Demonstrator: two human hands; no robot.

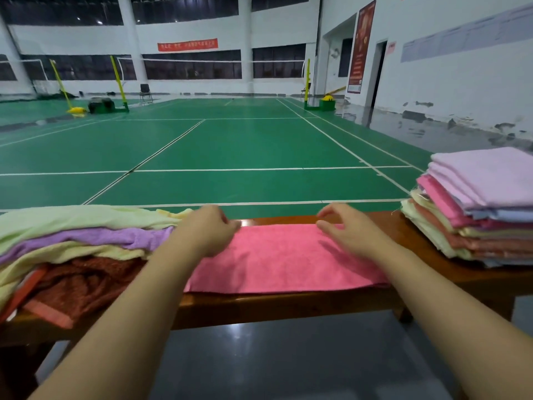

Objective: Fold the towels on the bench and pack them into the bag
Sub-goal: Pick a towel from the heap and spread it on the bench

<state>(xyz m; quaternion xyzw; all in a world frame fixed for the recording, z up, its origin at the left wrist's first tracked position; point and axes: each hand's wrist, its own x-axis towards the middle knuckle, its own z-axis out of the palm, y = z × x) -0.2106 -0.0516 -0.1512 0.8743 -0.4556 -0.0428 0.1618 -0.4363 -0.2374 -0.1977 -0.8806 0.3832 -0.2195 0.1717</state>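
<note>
The pink towel [284, 261] lay flat across the middle of the wooden bench [288, 306], already doubled into a long strip, as far as we could judge. Our left hand [206, 230] was at its far left corner with the fingers curled down on the cloth; it looked like a pinch of the corner, but the fingertips were hidden, so we could not tell for sure. Our right hand [347, 229] was over the far right part, the fingers bent loosely and the thumb apart, and it gripped nothing that we could see.

We judged the towel to be light, soft and limp. It would not keep any shape by itself and it would sag wherever it was not supported. The terry surface seemed not slippery, so a pinch of two fingers should be enough. The best places to hold were the two corners of one short end, so that the end could be carried over to the other end with the edges matching.

On the left, the pile of unfolded towels [75, 241] touched the left forearm and lay just beside the pink one; a loose green edge could be caught in the fold. On the right, the stack of folded towels [476, 212] stood near the end of the bench, apart from the pink towel. We saw no bag in the view.
</note>
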